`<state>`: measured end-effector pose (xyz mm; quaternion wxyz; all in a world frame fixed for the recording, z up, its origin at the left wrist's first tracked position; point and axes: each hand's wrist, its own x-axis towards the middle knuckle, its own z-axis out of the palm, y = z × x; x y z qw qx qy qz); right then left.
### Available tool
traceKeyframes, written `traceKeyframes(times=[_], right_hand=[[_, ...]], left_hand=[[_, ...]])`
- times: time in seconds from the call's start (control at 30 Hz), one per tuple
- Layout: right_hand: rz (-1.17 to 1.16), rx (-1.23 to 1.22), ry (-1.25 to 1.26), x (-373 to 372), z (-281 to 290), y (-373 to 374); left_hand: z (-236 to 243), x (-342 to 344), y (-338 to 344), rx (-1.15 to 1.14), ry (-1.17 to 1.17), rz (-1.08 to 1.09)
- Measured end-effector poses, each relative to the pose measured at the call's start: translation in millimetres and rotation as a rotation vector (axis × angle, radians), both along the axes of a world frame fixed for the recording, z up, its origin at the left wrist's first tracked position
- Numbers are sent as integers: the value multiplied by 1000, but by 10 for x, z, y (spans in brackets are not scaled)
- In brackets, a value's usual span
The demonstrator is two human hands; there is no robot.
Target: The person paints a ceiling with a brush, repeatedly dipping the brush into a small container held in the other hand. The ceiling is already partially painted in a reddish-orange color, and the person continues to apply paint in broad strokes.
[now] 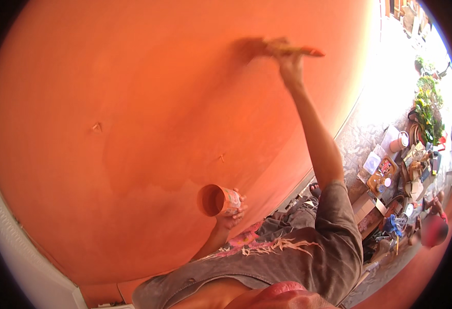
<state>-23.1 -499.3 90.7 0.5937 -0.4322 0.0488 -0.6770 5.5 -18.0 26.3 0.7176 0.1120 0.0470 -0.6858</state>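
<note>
A paintbrush (300,50) with a red-tipped, yellowish handle is gripped in my right hand (289,61), whose arm is stretched far up the wall. Its dark bristles meet the orange wall (148,77) and look smeared by motion. Lower down, my left hand (231,217) wraps round the side of a paint cup (229,201). The cup is tilted so that its opening shows, with orange-brown paint inside. Around and below the brush the wall carries darker, wet-looking patches.
Two small marks, one a raised spot (96,126), break the wall's surface. At the right, a patterned floor (362,136) holds trays, cartons and a lidded bucket (400,141). Leafy green plants (428,110) stand beyond. Another person (434,230) in red is at the lower right.
</note>
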Motion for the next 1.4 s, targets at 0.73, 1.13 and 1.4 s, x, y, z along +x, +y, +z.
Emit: traceKeyframes(times=[0.73,1.13,1.4], right_hand=[[-458,176,114,-231,-111,-863],[-252,-252,307,-346,-451,750],[-483,281,171,-350,-429,-825]], left_hand=[[-48,130,54,21,-14,8],[-27,20,106,78,-6,35],[-28,152,1,30,-1,-46]])
